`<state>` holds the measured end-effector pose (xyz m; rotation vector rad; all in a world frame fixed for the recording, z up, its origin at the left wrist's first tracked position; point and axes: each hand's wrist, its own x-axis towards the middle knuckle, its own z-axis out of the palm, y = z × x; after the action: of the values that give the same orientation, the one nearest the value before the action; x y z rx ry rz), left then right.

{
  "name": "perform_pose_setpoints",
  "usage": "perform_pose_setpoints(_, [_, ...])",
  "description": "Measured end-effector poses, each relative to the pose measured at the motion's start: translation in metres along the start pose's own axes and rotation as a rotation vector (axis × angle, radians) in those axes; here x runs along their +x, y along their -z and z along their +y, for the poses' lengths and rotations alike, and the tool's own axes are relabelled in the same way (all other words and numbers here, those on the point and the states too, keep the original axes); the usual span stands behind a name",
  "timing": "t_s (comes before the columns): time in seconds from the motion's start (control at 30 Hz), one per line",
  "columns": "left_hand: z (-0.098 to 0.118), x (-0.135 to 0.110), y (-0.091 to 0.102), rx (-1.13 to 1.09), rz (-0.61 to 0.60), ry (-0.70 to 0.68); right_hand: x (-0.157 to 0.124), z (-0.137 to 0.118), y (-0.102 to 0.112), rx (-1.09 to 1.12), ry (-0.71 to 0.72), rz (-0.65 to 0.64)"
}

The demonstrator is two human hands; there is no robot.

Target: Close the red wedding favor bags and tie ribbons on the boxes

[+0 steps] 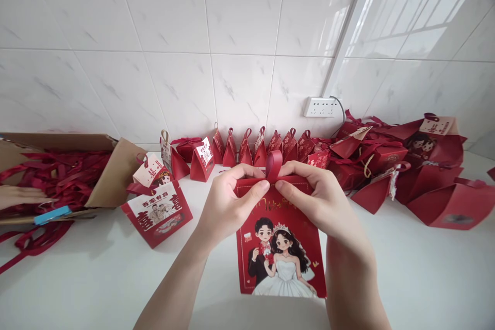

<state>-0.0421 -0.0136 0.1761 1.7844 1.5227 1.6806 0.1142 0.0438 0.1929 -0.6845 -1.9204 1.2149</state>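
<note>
Between my two hands hangs a red wedding favor box [284,263], upright, with a cartoon bride and groom on its front. My left hand [237,198] pinches the left part of its top edge, thumb in front and fingers behind. On the other side my right hand [315,196] pinches the top edge close to the middle. A dark red ribbon loop [274,164] stands up from the top between my thumbs. My fingertips behind the box are hidden.
A cardboard box [110,175] of red ribbons [58,175] stands left, with another person's hand [23,197] in it. Finished-looking favor boxes [246,152] line the wall. More red boxes [452,206] pile up right, below a power socket [322,107]. One box [158,214] stands front left.
</note>
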Motion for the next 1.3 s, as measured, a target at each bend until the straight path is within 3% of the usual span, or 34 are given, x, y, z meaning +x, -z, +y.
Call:
perform_pose_setpoints(0.2, [0.002,0.001,-0.005,0.13,0.124,-0.043,-0.001,-0.001,-0.005,-0.115,0.135,0.063])
perform_pose_setpoints(0.33, [0.0,-0.001,-0.001,0.152,0.155,-0.119,-0.002,0.0,-0.007,-0.049,0.216,0.063])
perform_pose_setpoints(0.57, [-0.002,-0.005,0.001,0.197,0.151,-0.158,-0.005,-0.002,-0.009,0.026,0.202,0.027])
perform_pose_setpoints(0.7, [-0.001,-0.006,-0.004,0.321,0.212,-0.193,-0.004,-0.002,-0.006,-0.017,0.198,0.03])
perform_pose_setpoints(0.8, [-0.001,-0.008,-0.009,0.392,0.263,-0.225,-0.003,0.0,0.0,-0.047,0.227,-0.038])
perform_pose_setpoints(1.0, [0.001,-0.01,-0.016,0.356,0.327,-0.32,-0.002,0.003,0.007,-0.072,0.281,-0.075])
perform_pose_setpoints(1.13, [0.003,-0.012,-0.012,0.376,0.315,-0.306,-0.005,0.001,0.006,-0.024,0.321,-0.087])
perform_pose_setpoints(1.3, [0.0,-0.011,-0.006,0.322,0.187,-0.322,-0.007,0.0,0.004,-0.026,0.261,-0.132])
